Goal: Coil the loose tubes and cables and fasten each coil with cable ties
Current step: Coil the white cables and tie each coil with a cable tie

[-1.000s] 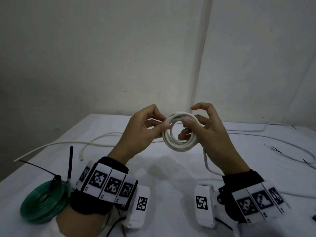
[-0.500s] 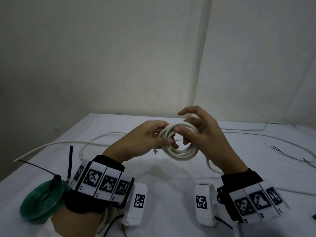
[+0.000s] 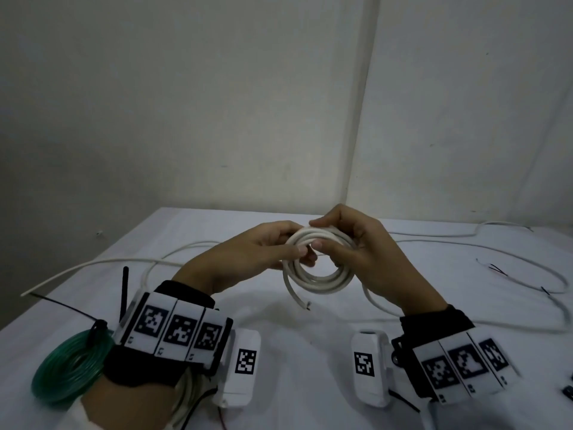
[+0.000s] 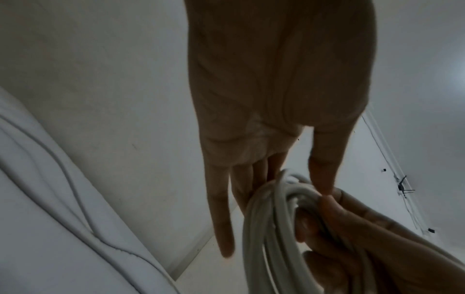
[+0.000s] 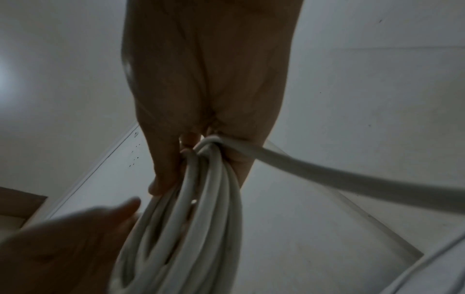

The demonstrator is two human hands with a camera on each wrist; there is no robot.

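I hold a white cable coil (image 3: 319,279) of several loops above the table, between both hands. My left hand (image 3: 279,246) pinches its left side, thumb in front and fingers behind, as the left wrist view shows with the coil (image 4: 271,228) edge-on. My right hand (image 3: 344,240) curls over the coil's top right; its fingers wrap the strands (image 5: 201,179). The cut cable end (image 3: 307,305) hangs free below the coil. The uncoiled tail (image 5: 339,175) leaves my right hand and runs across the table (image 3: 310,352) to the right.
A green tube coil (image 3: 68,364) fastened with a black cable tie (image 3: 99,325) lies at front left. Another black tie (image 3: 124,290) stands up beside it. A loose white cable (image 3: 93,265) lies at left, thin wires (image 3: 496,270) at right. Walls stand close behind the table.
The coil has turned, so its cut end now hangs below it. My right fingers have closed over the top of the coil, and my left hand has shifted its pinch on the left side.
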